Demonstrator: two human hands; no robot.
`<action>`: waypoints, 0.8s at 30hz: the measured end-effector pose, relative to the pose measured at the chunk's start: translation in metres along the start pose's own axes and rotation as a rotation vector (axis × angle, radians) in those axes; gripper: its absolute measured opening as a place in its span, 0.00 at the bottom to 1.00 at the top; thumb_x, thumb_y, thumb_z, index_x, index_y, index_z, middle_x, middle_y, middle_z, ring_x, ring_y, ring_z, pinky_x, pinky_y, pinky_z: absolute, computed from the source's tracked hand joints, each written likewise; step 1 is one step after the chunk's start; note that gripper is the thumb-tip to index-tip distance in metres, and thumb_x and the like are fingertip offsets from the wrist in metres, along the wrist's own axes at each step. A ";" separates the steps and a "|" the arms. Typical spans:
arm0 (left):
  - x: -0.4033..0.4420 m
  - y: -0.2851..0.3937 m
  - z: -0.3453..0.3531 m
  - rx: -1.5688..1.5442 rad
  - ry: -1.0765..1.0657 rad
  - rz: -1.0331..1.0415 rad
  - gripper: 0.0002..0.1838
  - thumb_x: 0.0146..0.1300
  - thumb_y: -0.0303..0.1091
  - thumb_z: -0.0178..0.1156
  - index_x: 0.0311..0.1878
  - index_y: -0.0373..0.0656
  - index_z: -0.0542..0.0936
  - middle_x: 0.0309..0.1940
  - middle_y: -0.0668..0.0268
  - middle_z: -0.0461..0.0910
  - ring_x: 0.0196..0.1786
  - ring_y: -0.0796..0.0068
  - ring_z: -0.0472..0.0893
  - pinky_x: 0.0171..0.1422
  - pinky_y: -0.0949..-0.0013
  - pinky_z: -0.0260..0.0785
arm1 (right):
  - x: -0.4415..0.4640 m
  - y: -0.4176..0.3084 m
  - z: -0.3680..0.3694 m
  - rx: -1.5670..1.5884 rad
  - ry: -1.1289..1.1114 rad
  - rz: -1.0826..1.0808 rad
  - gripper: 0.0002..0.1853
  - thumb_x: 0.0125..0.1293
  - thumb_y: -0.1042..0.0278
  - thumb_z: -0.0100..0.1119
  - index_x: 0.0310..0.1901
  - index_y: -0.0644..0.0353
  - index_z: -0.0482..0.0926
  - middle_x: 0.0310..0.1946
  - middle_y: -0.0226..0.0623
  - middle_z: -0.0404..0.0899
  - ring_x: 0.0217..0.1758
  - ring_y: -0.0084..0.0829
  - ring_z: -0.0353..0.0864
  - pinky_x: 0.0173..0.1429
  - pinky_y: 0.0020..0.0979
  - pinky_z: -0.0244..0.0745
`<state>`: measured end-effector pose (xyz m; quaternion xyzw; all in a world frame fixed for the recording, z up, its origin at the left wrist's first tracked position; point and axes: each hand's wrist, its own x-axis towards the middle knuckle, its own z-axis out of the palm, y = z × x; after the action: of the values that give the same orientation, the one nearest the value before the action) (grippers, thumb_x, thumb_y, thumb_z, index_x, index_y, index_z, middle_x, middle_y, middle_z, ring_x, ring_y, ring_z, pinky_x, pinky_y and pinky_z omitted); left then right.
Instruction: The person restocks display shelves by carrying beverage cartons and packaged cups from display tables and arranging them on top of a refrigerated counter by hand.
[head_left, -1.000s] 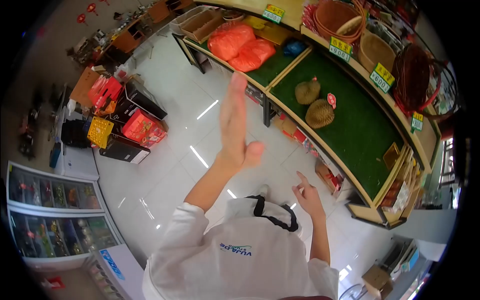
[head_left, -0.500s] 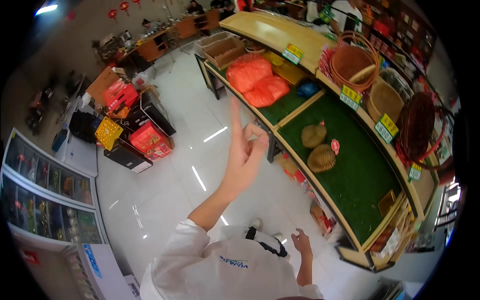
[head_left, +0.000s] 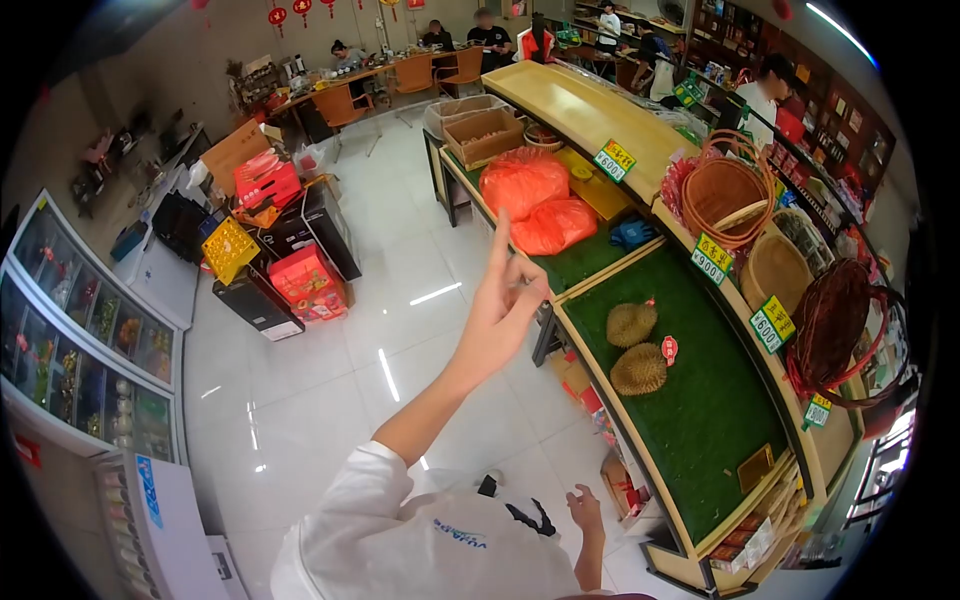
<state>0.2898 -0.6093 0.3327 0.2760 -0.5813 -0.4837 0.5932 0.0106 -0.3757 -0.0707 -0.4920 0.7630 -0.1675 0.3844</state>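
My left hand (head_left: pixel 508 300) is raised in front of me at the end of an outstretched arm. Its index finger points up and forward, the other fingers curl toward the thumb, and nothing is in it. In the view, the fingertip overlaps the edge of the red plastic bags (head_left: pixel 538 190) on the display stand; I cannot see contact. Lower down, my right hand (head_left: pixel 585 508) hangs by my side, empty, its fingers loosely apart. Two durians, an upper one (head_left: pixel 631 324) and a lower one (head_left: pixel 638 370) beside a red tag (head_left: pixel 669 350), lie on the green mat (head_left: pixel 690 430).
Baskets (head_left: pixel 722 190) and price signs (head_left: pixel 712 258) line the stand's upper shelf. Stacked boxes (head_left: pixel 308 283) stand on the tiled floor (head_left: pixel 340 390) to the left, near a glass-door fridge (head_left: pixel 90 340). Several people are at the back, including one in white (head_left: pixel 762 105).
The view has tilted up, bringing more of the back of the room into sight. My left hand keeps its pointing shape and sits slightly further right in view. My right hand still hangs low.
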 end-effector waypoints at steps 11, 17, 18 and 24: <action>0.012 -0.026 -0.014 -0.035 -0.012 -0.153 0.44 0.65 0.24 0.49 0.76 0.50 0.34 0.35 0.70 0.71 0.25 0.87 0.65 0.25 0.81 0.61 | 0.006 0.048 0.031 0.045 -0.043 0.034 0.27 0.60 0.56 0.59 0.58 0.62 0.71 0.29 0.42 0.82 0.27 0.29 0.81 0.33 0.30 0.78; 0.023 -0.053 -0.027 -0.150 0.010 -0.323 0.45 0.62 0.26 0.48 0.76 0.52 0.33 0.39 0.70 0.71 0.22 0.87 0.62 0.23 0.80 0.59 | 0.002 0.041 0.022 0.069 -0.137 0.215 0.28 0.59 0.53 0.57 0.58 0.60 0.71 0.35 0.45 0.84 0.45 0.44 0.83 0.53 0.37 0.75; 0.024 -0.057 -0.028 -0.153 0.007 -0.322 0.45 0.62 0.26 0.48 0.76 0.52 0.33 0.39 0.70 0.71 0.22 0.87 0.62 0.23 0.80 0.59 | 0.000 0.045 0.025 0.069 -0.134 0.217 0.28 0.59 0.53 0.57 0.58 0.60 0.71 0.35 0.45 0.84 0.45 0.44 0.83 0.53 0.37 0.75; 0.027 -0.063 -0.037 -0.152 0.033 -0.332 0.45 0.61 0.24 0.49 0.76 0.52 0.34 0.38 0.70 0.70 0.22 0.87 0.61 0.23 0.80 0.58 | -0.007 0.049 0.026 0.212 -0.161 0.280 0.26 0.60 0.59 0.59 0.59 0.60 0.70 0.30 0.42 0.82 0.24 0.30 0.80 0.29 0.31 0.77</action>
<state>0.3056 -0.6663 0.2815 0.3306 -0.4798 -0.6128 0.5339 0.0007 -0.3439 -0.1160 -0.3495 0.7690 -0.1517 0.5133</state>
